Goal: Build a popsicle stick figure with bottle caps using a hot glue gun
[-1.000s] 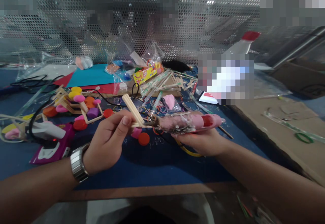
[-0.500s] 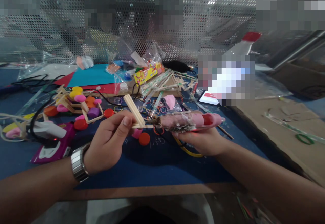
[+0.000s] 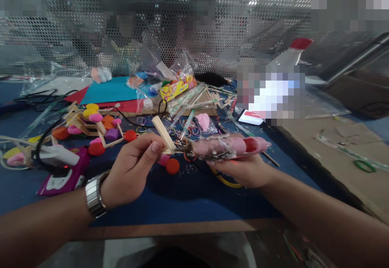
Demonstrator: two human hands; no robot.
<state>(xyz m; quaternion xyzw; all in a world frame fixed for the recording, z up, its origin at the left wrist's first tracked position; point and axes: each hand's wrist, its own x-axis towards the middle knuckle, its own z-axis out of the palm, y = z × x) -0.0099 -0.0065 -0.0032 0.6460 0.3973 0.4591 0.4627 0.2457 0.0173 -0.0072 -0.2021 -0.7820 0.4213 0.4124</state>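
Note:
My left hand (image 3: 136,166), with a metal watch on its wrist, pinches a small piece made of joined wooden craft sticks (image 3: 163,134). One part of the piece slants up and away from the fingers. My right hand (image 3: 243,169) is wrapped round a pink hot glue gun (image 3: 219,146), its barrel crusted with dried glue. The gun's dark nozzle points left and meets the lower corner of the stick piece. Most of my right fingers are hidden under the gun. Below the piece, an orange bottle cap (image 3: 172,166) lies on the blue tabletop (image 3: 182,207).
At left stand a craft-stick structure with coloured caps (image 3: 91,126) and a purple extension board (image 3: 65,175) with cables. Behind lie loose sticks (image 3: 194,100), rubber bands, a yellow box (image 3: 176,89) and coloured paper (image 3: 112,90). Cardboard (image 3: 331,154) lies at right, with a white bottle (image 3: 288,55) behind.
The stick piece has shifted slightly right and its corner now sits against the glue gun's nozzle. My right hand and the gun have moved barely to the right.

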